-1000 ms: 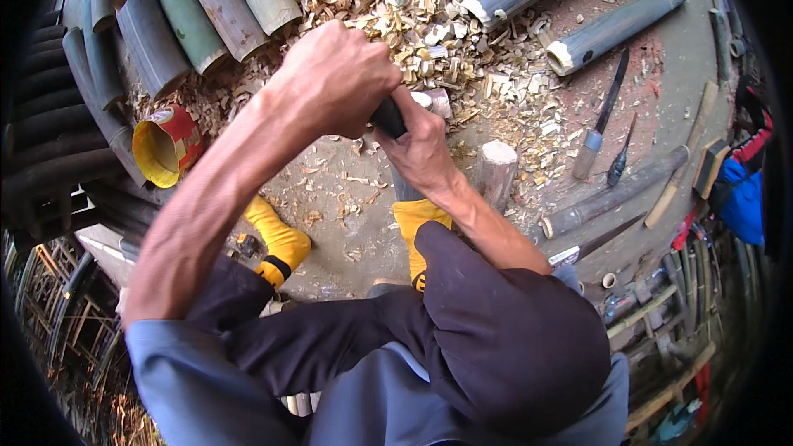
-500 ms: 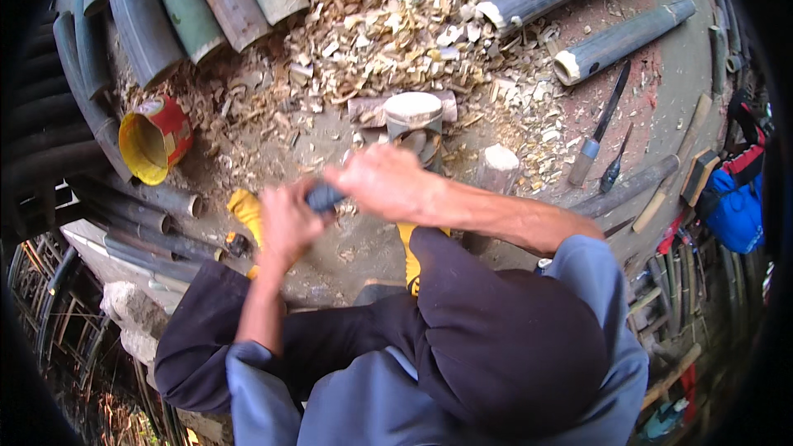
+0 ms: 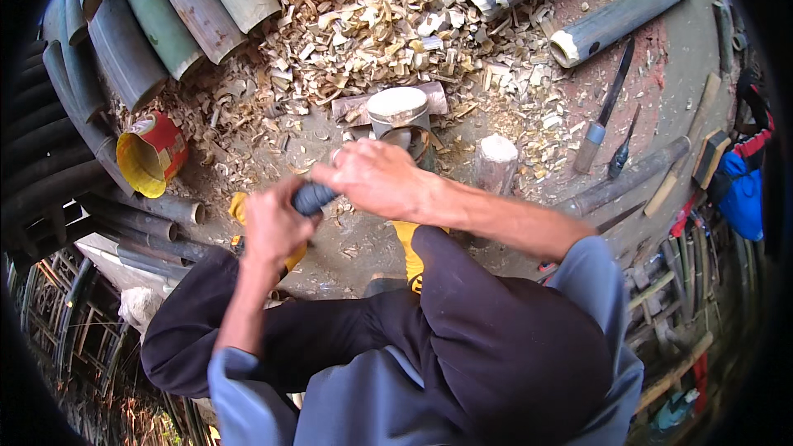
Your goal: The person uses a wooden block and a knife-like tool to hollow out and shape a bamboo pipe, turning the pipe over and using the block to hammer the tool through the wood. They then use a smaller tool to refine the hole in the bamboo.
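In front of my lap, my left hand (image 3: 277,223) is closed around a dark, ribbed, grip-like cylinder (image 3: 312,198). My right hand (image 3: 376,177) is curled against its other end, fingers bent toward my left hand. What lies inside the right fingers is hidden, and the left fingers are blurred. Just beyond my right hand stands an upright bamboo section (image 3: 398,106) with a pale cut top. Below it shows the dark round opening of another tube (image 3: 411,142). A short wooden stump (image 3: 497,157) stands to the right.
A heap of shavings (image 3: 363,25) covers the far ground. Split bamboo pieces (image 3: 124,41) lie far left, above a red-and-yellow bucket (image 3: 153,153) on its side. A long knife (image 3: 607,107) and bamboo tubes (image 3: 624,21) lie right. Yellow footwear (image 3: 409,252) shows below my hands.
The whole view has shifted slightly. My hands stay together on the dark cylinder, with the left hand a little lower and both still moving.
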A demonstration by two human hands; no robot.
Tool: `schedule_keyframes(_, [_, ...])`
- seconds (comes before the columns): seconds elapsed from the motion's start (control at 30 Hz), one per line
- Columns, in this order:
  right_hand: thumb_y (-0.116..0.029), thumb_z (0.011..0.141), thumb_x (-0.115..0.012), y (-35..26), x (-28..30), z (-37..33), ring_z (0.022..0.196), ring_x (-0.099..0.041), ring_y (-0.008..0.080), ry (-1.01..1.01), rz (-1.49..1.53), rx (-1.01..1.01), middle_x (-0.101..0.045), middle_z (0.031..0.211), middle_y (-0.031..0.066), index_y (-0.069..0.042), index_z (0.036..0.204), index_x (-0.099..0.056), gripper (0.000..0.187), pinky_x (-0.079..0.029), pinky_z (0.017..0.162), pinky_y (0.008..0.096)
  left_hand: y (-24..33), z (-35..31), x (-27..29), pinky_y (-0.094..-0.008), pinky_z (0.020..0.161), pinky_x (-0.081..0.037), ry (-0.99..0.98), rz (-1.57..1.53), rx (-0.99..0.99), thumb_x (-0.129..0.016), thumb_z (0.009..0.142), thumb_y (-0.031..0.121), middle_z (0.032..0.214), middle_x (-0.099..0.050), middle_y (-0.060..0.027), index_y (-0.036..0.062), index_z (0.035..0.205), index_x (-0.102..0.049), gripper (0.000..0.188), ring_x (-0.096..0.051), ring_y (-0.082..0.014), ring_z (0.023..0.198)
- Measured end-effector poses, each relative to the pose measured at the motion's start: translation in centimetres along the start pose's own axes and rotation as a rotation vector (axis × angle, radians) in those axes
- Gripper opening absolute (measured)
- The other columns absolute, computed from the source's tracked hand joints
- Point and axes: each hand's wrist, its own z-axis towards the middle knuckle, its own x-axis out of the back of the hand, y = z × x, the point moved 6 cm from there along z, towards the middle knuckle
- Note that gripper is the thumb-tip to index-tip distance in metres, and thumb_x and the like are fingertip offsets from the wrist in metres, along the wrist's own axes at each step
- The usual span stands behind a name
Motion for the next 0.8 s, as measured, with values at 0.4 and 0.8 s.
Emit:
schedule_keyframes(0.4, [0.007,0.071,-0.056,1.5,0.9,0.0,0.071,-0.064,0.0392,0.480,0.560,-0.175,-0.060,0.088,0.0241,0.004,0.104,-0.046,0.035,-0.055,0.060,0.0441,2.6,9.8,2.3,-0.0378,0.050,-0.052,-0.572,0.481,-0.428,-0.061,0.058,0.011,0.057,-0.061,-0.0098,0.0080,0.067,-0.064,0.010,-0.059,-0.0236,0.048])
schedule_keyframes(0.8, [-0.015,0.073,-0.060,0.9,-3.3,-6.1,0.057,-0.065,0.0206,-0.473,-0.308,0.519,-0.063,0.061,0.0056,-0.008,0.070,-0.062,0.008,-0.050,0.043,0.0367,6.2,-8.5,-14.4,-0.0362,0.058,-0.050,0.089,-0.549,0.494,-0.068,0.064,0.011,0.067,-0.062,-0.0195,-0.0031,0.093,-0.061,0.033,-0.063,-0.0218,0.059])
